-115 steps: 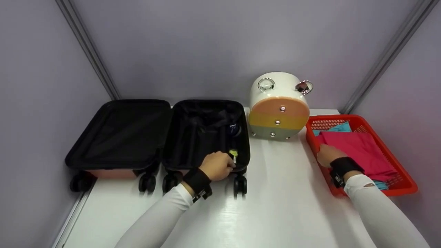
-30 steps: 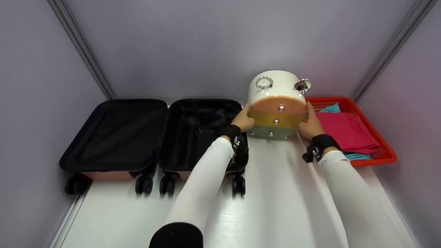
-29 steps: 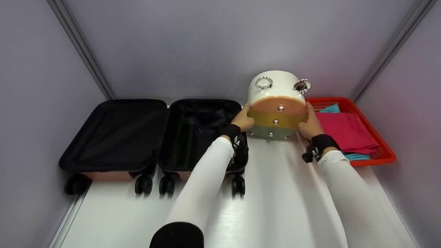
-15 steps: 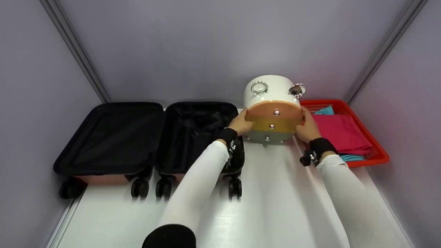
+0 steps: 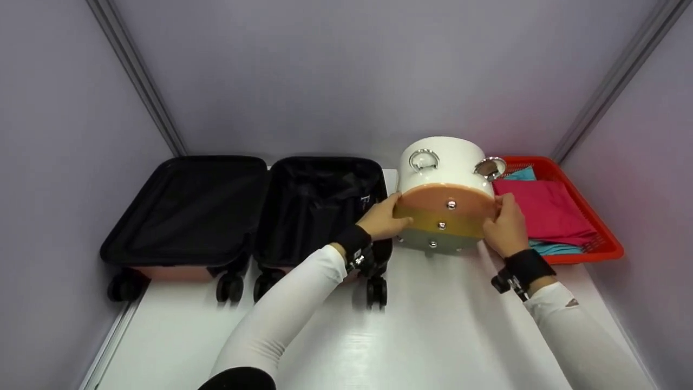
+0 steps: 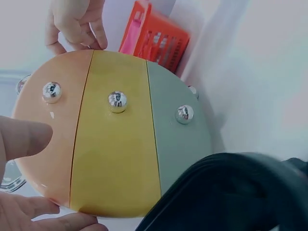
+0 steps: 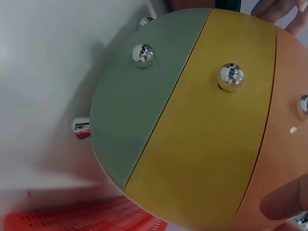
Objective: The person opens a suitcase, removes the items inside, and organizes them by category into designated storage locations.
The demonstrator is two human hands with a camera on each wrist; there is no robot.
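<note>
A round white drawer cabinet (image 5: 441, 216) stands on the white table (image 5: 433, 325), its front banded orange, yellow and green with silver knobs. My left hand (image 5: 384, 219) grips its left edge and my right hand (image 5: 506, 227) grips its right edge, thumbs on the front face. In the left wrist view the cabinet front (image 6: 115, 144) fills the frame, with my left thumb (image 6: 24, 139) on the orange band and the right hand (image 6: 77, 24) at the far edge. The right wrist view shows the same front (image 7: 192, 120) close up, with my right thumb (image 7: 288, 202) on it.
An open black-lined suitcase (image 5: 189, 206) on wheels lies at the left, its right half touching my left wrist. A red basket (image 5: 606, 252) with a pink cloth (image 5: 547, 211) and a teal cloth (image 5: 522, 174) sits right of the cabinet. Grey walls enclose three sides.
My hands left the suitcase and the basket cloth and took the cabinet by both sides. In the last half second the cabinet has come nearer to me.
</note>
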